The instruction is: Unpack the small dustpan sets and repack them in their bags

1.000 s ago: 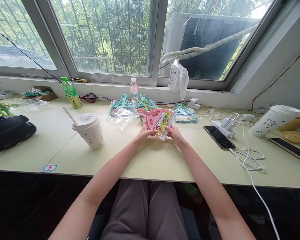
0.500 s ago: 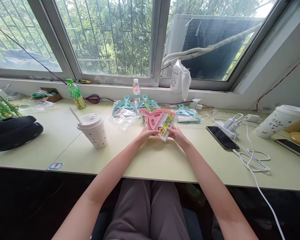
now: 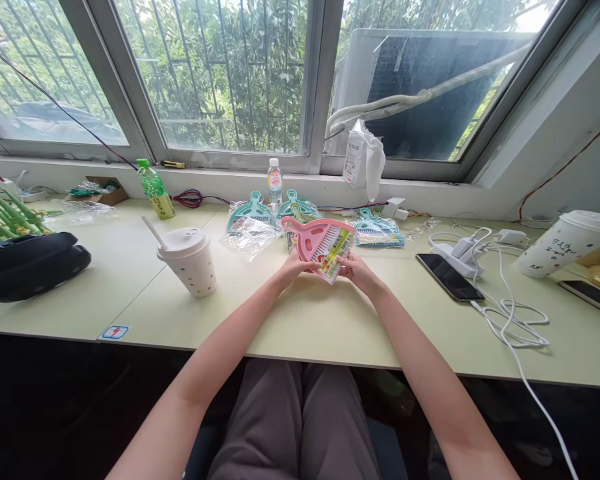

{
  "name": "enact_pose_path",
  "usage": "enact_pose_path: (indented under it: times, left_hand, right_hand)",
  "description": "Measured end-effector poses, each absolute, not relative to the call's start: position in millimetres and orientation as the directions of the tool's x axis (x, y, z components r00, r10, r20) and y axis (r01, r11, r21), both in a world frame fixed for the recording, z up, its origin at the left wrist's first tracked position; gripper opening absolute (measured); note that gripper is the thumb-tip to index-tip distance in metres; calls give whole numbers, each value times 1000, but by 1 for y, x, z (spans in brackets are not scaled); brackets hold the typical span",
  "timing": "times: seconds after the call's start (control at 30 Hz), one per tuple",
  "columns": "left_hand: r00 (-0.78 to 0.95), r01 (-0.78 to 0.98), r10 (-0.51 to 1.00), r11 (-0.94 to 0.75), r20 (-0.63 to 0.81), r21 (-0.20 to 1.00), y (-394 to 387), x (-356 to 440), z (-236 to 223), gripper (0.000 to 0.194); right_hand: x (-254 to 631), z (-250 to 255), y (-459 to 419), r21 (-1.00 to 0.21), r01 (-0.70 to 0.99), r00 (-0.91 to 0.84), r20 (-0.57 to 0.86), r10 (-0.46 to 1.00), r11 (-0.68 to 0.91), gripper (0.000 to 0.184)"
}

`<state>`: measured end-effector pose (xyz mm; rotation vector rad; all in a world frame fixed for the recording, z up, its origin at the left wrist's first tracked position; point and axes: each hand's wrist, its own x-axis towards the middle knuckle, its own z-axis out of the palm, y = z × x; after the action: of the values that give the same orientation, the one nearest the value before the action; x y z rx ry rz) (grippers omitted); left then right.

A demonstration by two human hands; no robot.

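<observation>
View drifted slightly and the hands barely shifted: left hand and right hand gripped the pink dustpan-and-brush set narrowly by its labelled end, steady above the table, well back from its front edge.

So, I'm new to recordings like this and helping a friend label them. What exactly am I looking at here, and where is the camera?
There's no machine here. These are a person's own bare arms, filmed by a camera worn on their head, which looks forward and down, so you see roughly what they see. Their left hand and right hand together hold a pink plastic hand brush with a paper label on it. On the pale green desk, below a window, lie teal plastic hand brushes, a clear plastic wrapper, a polka-dot cup and a phone.
</observation>
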<state>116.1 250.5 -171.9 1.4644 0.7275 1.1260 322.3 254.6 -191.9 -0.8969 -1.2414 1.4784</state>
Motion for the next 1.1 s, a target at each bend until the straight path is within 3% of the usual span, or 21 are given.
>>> enact_pose_path:
  times: [0.27, 0.53, 0.63, 0.7, 0.77, 0.83, 0.9, 0.97, 1.03, 1.1]
  left_hand:
    - [387, -114, 872, -278, 300, 954, 252, 113, -170, 82]
    - [438, -70, 862, -250, 254, 966, 253, 103, -167, 84]
    - [462, -48, 854, -243, 238, 969, 263, 91, -166, 64]
    - [295, 80, 909, -329, 293, 941, 272, 80, -167, 51]
    - [-6, 372, 897, -408, 441, 834, 280, 69, -170, 40]
    - [-166, 663, 782, -362, 600, 655, 285, 57, -175, 31]
    - [-156, 837, 728, -261, 667, 481, 288, 48, -181, 34]
    - [-70, 914, 775, -202, 628, 351, 289, 43, -184, 40]
    - [13, 939, 812, -210, 584, 272, 287, 42, -185, 39]
    - [38, 934, 773, -253, 633, 252, 283, 44, -182, 43]
  right_hand:
    - [317, -194, 254, -976, -214, -222, 88, 971, 40, 31]
    - [313, -193, 252, -959, -263, -194, 160, 968, 105, 37]
    - [313, -191, 251, -945, -296, -190, 198, 962, 137, 42]
    - [313, -189, 249, -944, -300, -187, 203, 961, 141, 45]
    - [314, -188, 247, -943, -302, -186, 203, 961, 141, 48]
    - [315, -186, 246, -944, -299, -195, 205, 959, 141, 50]
    - [316, -186, 245, -947, -291, -189, 200, 961, 139, 50]
    - [317, -186, 246, -951, -279, -155, 180, 972, 131, 46]
    - [317, -187, 247, -954, -271, -114, 160, 980, 124, 41]
    - [317, -186, 248, -957, -262, -118, 158, 980, 123, 41]
